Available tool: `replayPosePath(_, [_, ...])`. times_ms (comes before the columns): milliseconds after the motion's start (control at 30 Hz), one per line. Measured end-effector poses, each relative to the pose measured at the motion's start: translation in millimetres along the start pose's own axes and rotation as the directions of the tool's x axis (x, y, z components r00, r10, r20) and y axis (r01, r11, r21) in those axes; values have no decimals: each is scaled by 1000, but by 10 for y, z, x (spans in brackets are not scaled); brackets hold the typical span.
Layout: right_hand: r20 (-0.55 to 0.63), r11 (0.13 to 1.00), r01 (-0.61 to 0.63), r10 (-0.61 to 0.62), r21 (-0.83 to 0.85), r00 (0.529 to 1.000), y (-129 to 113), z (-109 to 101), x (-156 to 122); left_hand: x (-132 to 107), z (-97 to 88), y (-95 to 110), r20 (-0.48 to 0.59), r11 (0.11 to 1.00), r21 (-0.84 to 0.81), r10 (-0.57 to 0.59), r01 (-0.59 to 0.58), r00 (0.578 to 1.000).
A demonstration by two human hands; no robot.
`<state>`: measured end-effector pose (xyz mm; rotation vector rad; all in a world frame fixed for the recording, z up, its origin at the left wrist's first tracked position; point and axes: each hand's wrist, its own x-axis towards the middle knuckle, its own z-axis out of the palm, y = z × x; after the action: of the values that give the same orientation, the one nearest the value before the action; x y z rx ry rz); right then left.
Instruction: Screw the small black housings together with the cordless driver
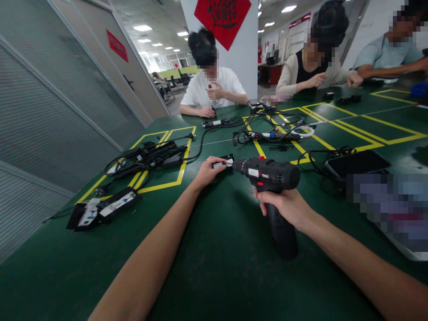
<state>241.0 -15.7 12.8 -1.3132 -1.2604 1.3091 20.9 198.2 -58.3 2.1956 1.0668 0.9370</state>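
Reference object: the cordless drill (267,173), black with red details, over the near middle of the green counter (214,272). Its nose points left; its handle slants down toward the wearer. Cannot tell whether the handle's base touches the counter.

Right hand (284,205): wrapped around the drill's handle, just below the body. Left hand (211,171): just left of the drill's nose, fingers closed on a small black-and-white piece (228,160). Hands apart from each other, with the front of the drill between them. The piece lies directly ahead of the nose; contact between the two not resolved at this size.

Left of the drill, well apart: a heap of black cables (152,156) across yellow tape lines (162,186); nearer the wearer, an opened black box (117,206) with white inner faces. Beyond the drill: a tangle of cables and tools, including a white coil (303,131). Right of the drill: a dark phone-like device (357,161) with a black cord beside it; nearer the wearer, a larger device (397,216), its screen pixelated.

Across the counter, beyond the drill: a person in a white top (230,82). Farther right, one in a light cardigan (289,76) and another in a pale blue top (374,53).
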Motion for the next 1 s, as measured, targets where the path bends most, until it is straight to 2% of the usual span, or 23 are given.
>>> replayPosePath(800, [4,1000,-25,25,10,1000,-46,12,-4,11,11,-18,-7,1000,4,-4,4,1000])
replayPosePath(1000, [0,999,-39,39,1,999,-70,13,-12,14,14,-21,-9,1000,15,25,-25,1000])
